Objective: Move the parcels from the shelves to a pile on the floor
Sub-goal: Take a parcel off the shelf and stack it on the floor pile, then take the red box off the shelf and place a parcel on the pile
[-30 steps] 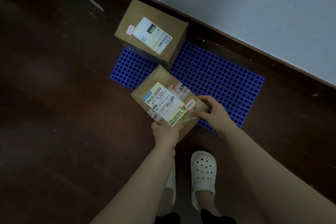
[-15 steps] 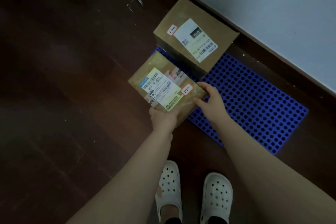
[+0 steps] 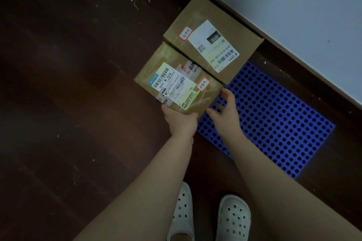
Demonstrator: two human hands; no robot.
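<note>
Parcels collect on the dark floor (image 3: 68, 103) by the wall (image 3: 293, 6) — the blue mat (image 3: 274, 119) bears the big box (image 3: 219, 13), and the smaller parcel (image 3: 176, 78) sits flush against its near side. The left hand (image 3: 181, 121) grips its near corner; the right hand (image 3: 225, 107) is spread, just beside the right edge. Best seat it flat and square to the box before letting go — fingers out last.
</note>
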